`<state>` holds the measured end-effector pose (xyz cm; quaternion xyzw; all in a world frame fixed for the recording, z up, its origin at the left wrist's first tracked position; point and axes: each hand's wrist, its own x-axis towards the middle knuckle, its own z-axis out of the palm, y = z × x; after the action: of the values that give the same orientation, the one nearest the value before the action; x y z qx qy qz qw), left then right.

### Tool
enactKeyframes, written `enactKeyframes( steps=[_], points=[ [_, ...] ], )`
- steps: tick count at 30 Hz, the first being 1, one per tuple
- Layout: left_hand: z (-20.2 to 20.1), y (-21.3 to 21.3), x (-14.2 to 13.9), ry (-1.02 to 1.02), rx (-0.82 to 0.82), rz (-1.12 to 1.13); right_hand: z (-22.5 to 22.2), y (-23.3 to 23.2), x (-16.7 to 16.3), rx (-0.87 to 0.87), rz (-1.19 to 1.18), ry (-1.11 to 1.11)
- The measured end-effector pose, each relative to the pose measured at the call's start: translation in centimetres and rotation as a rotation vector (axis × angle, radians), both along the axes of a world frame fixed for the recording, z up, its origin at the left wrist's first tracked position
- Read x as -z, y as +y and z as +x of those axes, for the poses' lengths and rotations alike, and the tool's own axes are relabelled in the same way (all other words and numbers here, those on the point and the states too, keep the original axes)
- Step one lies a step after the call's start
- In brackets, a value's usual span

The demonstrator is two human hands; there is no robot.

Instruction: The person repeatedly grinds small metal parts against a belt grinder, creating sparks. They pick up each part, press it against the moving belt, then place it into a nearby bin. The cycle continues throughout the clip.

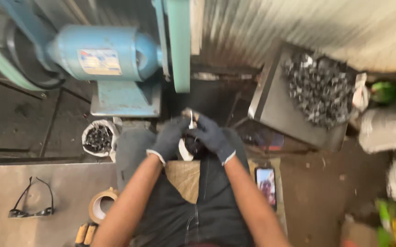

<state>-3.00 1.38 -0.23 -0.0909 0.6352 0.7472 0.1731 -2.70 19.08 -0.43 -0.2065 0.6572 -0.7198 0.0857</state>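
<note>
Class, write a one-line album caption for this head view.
Two gloved hands, left hand and right hand, grip a small white-and-dark object below a blue motor.

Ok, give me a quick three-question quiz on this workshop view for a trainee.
1. True or false: both hands, left hand and right hand, wear dark gloves.
2. What lies on the metal surface beside the roll of tape? A) glasses B) a hammer C) a cup
3. What fills the tray on the person's right?

Key: 1 true. 2 A, the glasses. 3 A heap of small metal parts.
</note>
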Motion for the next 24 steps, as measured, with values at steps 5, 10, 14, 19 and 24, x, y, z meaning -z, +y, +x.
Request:
enactKeyframes(
  steps=[5, 10, 14, 19, 24],
  points=[
    [-3.3, -1.8, 0.8, -0.007, 0.093, -0.077, -3.0, -1.6, -0.1, -0.023, -0.121, -0.344],
    [-5.4, -0.4, 6.8, -0.073, -0.086, -0.35, -6.4, -4.2, 4.6, 0.143, -0.056, -0.345],
    [-6.1, 0.1, 10.5, 0.172, -0.054, -0.726, -8.9, -3.5, 6.5, 0.193, 0.005, -0.557],
    [-7.7, 0.1, 8.8, 0.604, 0.043, -0.805, -9.2, -3.5, 4.9, 0.187, -0.024, -0.357],
    [-4.2, -0.7, 4.1, 0.116, 0.009, -0.522, -4.8, -2.3, 2.9, 0.03, -0.215, -0.365]
  ],
)
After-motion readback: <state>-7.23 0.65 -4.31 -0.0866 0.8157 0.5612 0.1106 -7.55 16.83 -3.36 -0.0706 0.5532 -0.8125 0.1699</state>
